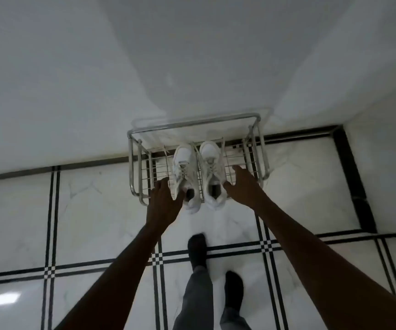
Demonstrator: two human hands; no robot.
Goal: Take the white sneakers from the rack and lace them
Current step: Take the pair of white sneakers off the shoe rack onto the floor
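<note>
Left sneaker heel behind left hand fingers — grasp unclear; both forearms cut off by bottom edge.

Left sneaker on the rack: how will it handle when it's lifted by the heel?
The left sneaker looks soft-sided, so its collar probably gives under the left hand. Loose laces will likely dangle and could catch the wire rack. Its heel overhangs the edge, so it may tip forward.

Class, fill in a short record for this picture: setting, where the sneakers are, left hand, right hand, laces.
setting: metal rack against a wall, on tiled floor
sneakers: left sneaker and right sneaker side by side on the rack
left hand: open, at the left sneaker's heel
right hand: open, beside the right sneaker
laces: loose
</note>
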